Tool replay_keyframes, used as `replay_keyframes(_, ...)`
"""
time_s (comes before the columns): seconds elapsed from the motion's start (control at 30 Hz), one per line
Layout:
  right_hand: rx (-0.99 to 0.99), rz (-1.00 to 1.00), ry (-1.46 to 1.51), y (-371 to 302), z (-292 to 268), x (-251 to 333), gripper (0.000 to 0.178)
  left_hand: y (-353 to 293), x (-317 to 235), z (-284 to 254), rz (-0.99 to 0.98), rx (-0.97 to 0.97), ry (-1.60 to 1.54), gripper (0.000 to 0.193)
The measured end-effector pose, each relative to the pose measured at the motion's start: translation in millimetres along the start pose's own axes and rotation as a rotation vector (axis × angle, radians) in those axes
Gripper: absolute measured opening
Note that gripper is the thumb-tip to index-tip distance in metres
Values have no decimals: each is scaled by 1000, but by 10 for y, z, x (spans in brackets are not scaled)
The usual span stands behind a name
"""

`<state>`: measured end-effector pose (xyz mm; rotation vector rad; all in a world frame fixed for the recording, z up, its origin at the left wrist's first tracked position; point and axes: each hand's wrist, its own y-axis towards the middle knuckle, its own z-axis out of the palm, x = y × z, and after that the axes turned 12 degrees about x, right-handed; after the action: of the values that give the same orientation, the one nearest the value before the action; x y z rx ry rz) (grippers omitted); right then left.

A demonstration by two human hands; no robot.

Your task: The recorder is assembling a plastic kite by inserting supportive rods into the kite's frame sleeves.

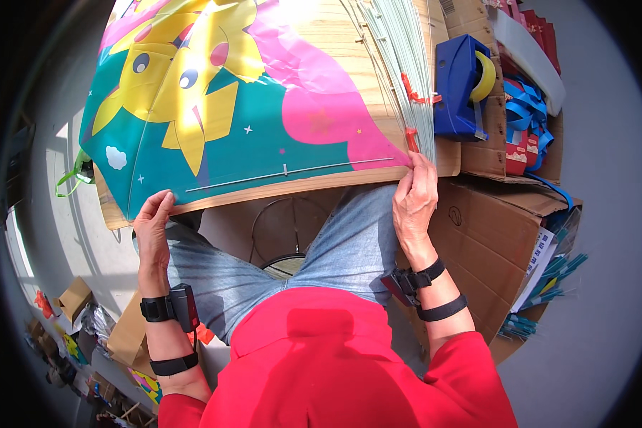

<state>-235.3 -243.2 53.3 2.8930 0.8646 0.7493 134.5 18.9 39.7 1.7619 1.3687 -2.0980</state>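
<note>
A shiny printed plastic sheet (250,153), teal and pink with a yellow cartoon figure, covers most of the wooden table. Along its near edge lies a thin pale rod (335,166), with a small white piece (285,170) across its middle. My left hand (152,225) pinches the sheet's near edge close to its left corner, thumb and fingertips together. At the near right corner, my right hand (416,200) closes its fingertips on the sheet's edge, beyond the rod's right end. What lies under the fingertips is hidden.
A bundle of thin pale rods (399,53) with red ties (410,89) lies on the table's right side. Beside it stands a blue tape dispenser (453,93) with yellow tape. Cardboard boxes (478,235) crowd the right, one holding blue ribbons (528,107). More boxes (128,332) sit at lower left.
</note>
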Motion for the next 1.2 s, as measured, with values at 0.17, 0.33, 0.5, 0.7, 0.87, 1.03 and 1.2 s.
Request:
replay_keyframes(0.17, 146, -188, -78, -155, 110, 101, 56, -82, -47, -1, 10, -28, -4, 20)
replay_keyframes(0.33, 236, -224, -173, -198, 98, -58, 61, -83, -132, 171, -7, -11, -51, 20)
replay_keyframes(0.5, 262, -218, -223, -234, 147, -46, 63, -137, -189, 186, 0, 16, -37, 19)
replay_keyframes(0.7, 255, -255, -240, -207, 138, 14, 64, -182, -264, 160, -1, 42, -22, 17)
replay_keyframes(0.87, 228, -231, -212, -193, 142, 75, 65, -185, -246, 150, -4, 31, -35, 17)
replay_keyframes(1.03, 213, -218, -218, -148, 118, 102, 66, -213, -265, 138, 30, 56, -65, 15)
replay_keyframes(1.2, 184, -260, -249, -124, 112, 117, 69, -208, -308, 185, 15, 160, -176, 14)
